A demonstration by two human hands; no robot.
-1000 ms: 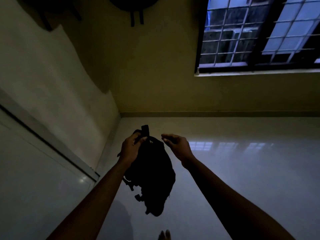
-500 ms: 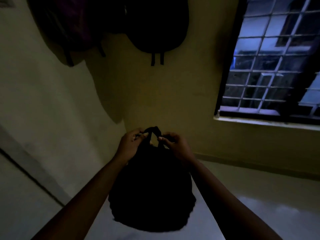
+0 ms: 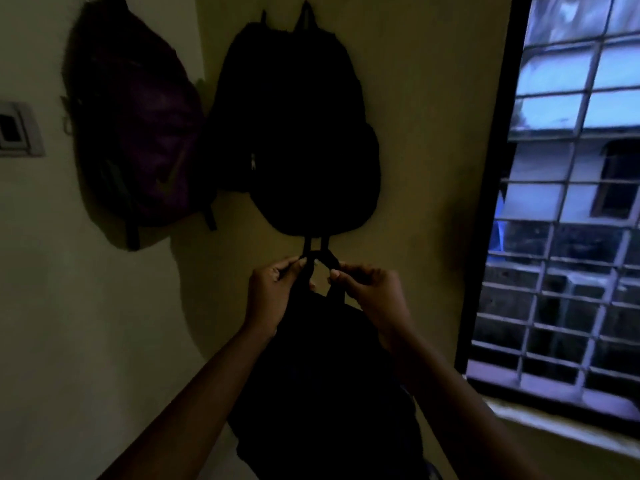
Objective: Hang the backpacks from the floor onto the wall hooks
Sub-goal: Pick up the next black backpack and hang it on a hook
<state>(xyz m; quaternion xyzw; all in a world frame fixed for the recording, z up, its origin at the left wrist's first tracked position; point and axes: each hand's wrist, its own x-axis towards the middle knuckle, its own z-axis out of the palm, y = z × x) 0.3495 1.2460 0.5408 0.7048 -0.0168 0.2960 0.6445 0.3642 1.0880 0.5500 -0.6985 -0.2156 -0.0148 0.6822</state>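
Two backpacks were already up on the wall, and a third was on its way! At the far left of the frame sat a switch plate (image 3: 17,129), and right of it hung the purple backpack (image 3: 145,150), pressed up against the black hung backpack (image 3: 298,133) in the upper middle. No hook could be seen; the bags hid whatever held them. Just under that black bag's dangling straps, the left hand (image 3: 273,296) pinched one side of the carry loop (image 3: 325,259), the right hand (image 3: 374,299) pinched the other, and between them they spread it wide. The third backpack (image 3: 322,393) dangled from that loop between the forearms, low in the middle of the frame. My call: two done, this one left to lift and hook, and whether more lay on the floor could not be told. Room looked tight! The hung bags crowded the upper left and middle, so the bare strip of wall (image 3: 433,133) beside the dark window frame (image 3: 491,202) seemed the only open stretch, with the sill (image 3: 554,431) jutting at lower right
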